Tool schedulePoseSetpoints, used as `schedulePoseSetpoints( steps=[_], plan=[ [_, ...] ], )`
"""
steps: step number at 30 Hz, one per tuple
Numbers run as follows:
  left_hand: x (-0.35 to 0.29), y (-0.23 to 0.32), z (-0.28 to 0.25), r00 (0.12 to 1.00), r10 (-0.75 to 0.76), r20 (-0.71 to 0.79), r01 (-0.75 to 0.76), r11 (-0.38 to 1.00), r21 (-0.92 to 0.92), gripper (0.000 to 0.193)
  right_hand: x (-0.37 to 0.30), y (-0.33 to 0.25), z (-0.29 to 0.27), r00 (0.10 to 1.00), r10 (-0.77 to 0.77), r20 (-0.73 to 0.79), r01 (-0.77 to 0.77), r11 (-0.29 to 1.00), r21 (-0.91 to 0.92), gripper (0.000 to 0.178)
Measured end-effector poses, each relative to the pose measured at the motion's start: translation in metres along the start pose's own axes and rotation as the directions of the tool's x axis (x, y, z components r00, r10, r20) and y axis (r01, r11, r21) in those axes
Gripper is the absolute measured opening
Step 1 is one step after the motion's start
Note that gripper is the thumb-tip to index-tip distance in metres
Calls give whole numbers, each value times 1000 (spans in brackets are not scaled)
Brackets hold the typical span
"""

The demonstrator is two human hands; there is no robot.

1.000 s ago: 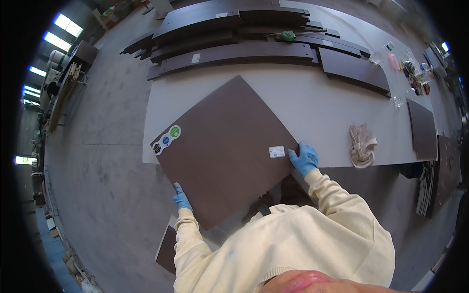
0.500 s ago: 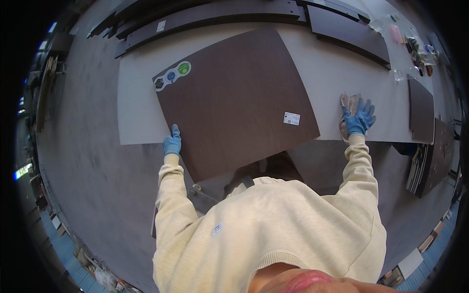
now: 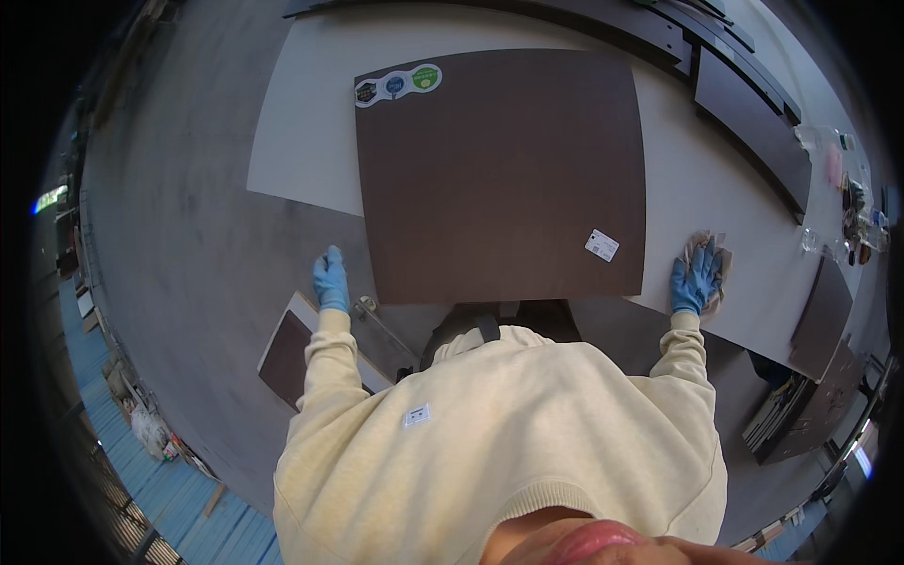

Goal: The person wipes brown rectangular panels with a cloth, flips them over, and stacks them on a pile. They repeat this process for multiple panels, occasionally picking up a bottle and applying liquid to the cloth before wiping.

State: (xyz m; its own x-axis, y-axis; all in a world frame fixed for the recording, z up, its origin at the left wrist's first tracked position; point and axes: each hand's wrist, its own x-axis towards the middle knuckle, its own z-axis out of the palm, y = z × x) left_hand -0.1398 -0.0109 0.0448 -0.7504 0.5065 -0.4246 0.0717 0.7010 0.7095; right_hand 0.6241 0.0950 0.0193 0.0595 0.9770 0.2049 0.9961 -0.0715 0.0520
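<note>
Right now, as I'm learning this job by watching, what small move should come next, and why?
Probably curl the right hand around the beige cloth to pick it up: that hand lies spread over the cloth, to the right of the brown board. The left hand is apart from the board and seems empty.

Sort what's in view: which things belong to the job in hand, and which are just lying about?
In use:
large brown panel on the white table, beside the left hand
crumpled cloth under the right hand

Apparently lying about:
dark boards farther back
small items at the table's right
brown board at lower left
</note>
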Motion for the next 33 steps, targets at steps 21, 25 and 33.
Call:
schedulePoseSetpoints(
  steps=[21, 25, 33],
  plan=[
    [-91, -81, 48, 815, -428, 391, 555, 383, -738, 35, 231, -530, 8, 728, -641, -244, 682, 642, 349, 48],
    [-88, -79, 47, 825, -366, 430, 553, 370, -746, 36, 249, -637, 29, 635, -727, -261, 768, 559, 312, 52],
    [-77, -63, 23, 714, -160, 681, 698, 89, -711, 85, -42, -559, -65, 1, -948, -317, 820, -181, 543, 42]
  ],
)
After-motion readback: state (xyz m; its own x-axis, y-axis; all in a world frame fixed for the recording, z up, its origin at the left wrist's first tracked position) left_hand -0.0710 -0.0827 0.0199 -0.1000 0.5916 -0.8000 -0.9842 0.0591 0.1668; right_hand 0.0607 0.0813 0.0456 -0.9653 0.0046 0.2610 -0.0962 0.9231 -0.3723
